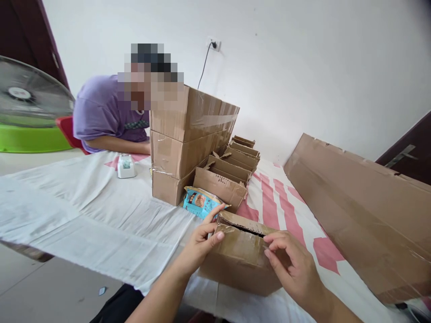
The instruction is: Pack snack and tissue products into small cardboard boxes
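Note:
A small brown cardboard box (239, 264) stands near the table's front edge, with a narrow dark gap between its top flaps. My left hand (202, 240) rests against the box's left top corner, thumb on the top and fingers spread. At the right end of the gap, my right hand (291, 260) has its fingertips on the flap edge, thumb and fingers slightly apart. Just beyond my left fingers lies a blue snack packet (200, 204), touching the front of a row of open cardboard boxes (220, 181).
Taped boxes (168, 150) are stacked three high behind the packet. A person in a purple shirt (97, 107) leans at the table's far left, near a small white device (126, 166). A large cardboard sheet (363, 215) stands at right. A fan (30, 96) is far left.

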{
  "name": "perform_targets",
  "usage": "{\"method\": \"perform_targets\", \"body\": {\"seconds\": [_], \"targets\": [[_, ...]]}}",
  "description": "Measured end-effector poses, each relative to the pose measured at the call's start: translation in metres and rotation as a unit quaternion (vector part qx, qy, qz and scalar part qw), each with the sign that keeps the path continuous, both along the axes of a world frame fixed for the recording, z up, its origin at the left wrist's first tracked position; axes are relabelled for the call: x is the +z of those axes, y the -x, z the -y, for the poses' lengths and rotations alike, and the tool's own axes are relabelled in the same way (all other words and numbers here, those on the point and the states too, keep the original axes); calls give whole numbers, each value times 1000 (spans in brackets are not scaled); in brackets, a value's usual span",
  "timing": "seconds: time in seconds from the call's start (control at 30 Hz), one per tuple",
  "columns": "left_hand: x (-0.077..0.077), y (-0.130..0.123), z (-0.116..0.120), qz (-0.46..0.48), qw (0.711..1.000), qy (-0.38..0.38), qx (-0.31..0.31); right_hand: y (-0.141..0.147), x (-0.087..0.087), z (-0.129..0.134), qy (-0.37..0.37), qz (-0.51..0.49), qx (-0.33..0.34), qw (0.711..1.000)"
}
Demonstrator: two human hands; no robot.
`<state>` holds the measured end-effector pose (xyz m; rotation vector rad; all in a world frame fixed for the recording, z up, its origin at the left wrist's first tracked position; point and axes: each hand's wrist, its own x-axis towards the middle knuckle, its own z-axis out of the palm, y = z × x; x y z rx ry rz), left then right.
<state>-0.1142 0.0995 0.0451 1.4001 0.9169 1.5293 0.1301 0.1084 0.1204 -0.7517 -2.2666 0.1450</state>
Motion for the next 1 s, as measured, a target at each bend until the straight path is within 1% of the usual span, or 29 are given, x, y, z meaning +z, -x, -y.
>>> {"method": "perform_targets", "body": {"seconds": [0.13,0.3,0.53,0.63,0.73,0.8,0.87,0.93,1.0], "targets": [[-2,-2,-2,3,1000,1,11,12,1,-6,-31,28,-10,999],[-2,-3,-2,-3,1000,3,12,26,1,-15,-48,97,-15,994],[-3,-1,-1,-2,1000,-9,4,36,10,-17,-118,219,-33,968],[-4,-1,-1,1,1000,-12,5,38,11,-17,-137,235,-35,962],[-3,-1,-1,0,1000,-14,4,37,11,-19,-153,225,-33,962],[-3,-1,-1,-6,1000,-17,4,36,12,-19,-143,201,-33,968],[-3,0,-1,-10,1000,-18,4,34,14,-19,-105,181,-28,977],[-3,0,-1,-8,1000,-18,1,34,17,-18,-61,184,-21,981],[-3,1,-1,-4,1000,-18,-1,35,18,-17,-52,203,-20,978]]}}
